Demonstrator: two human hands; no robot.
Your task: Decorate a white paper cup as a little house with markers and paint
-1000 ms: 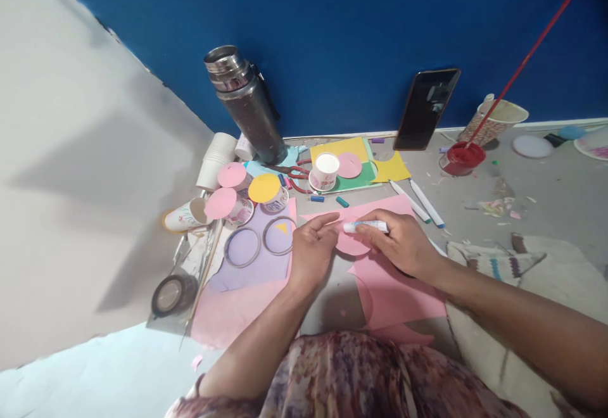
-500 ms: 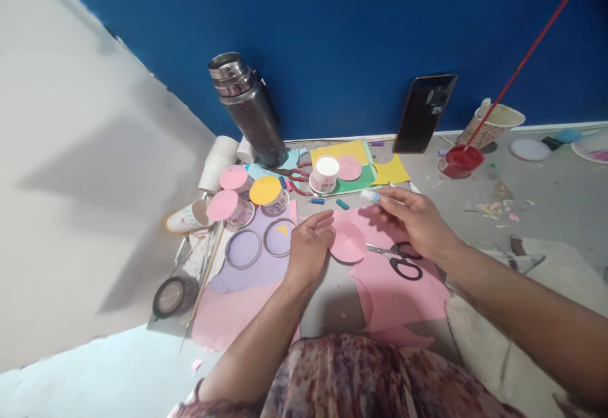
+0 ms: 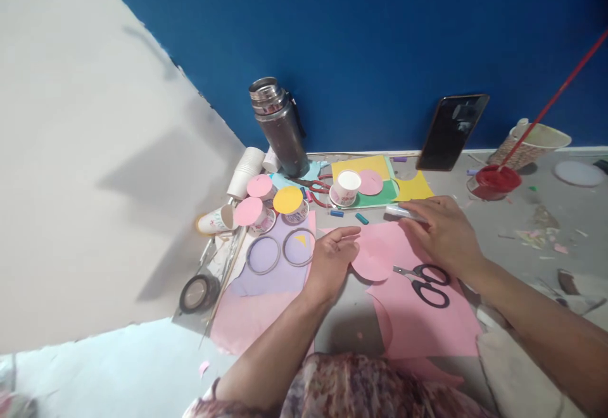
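Note:
My left hand (image 3: 332,256) rests on the table with its fingertips on the left edge of a cut-out pink paper circle (image 3: 376,261). The circle lies on a pink paper sheet (image 3: 422,323). My right hand (image 3: 444,231) reaches past the circle and holds a white tube (image 3: 401,212), like a glue stick, low over the table by the sheet's far edge. Black-handled scissors (image 3: 426,283) lie on the pink sheet just below my right wrist.
A steel flask (image 3: 280,126) and a leaning phone (image 3: 451,132) stand against the blue wall. Paper cups topped with pink and yellow discs (image 3: 287,201), stacked cups (image 3: 244,171), two rings (image 3: 263,254), a tape roll (image 3: 197,292), red scissors (image 3: 316,187) and a red paint cup (image 3: 494,180) crowd the table.
My right hand lifted the white tube off the pink circle and carried it to the far side, uncovering the black scissors. My left hand stayed at the circle's edge.

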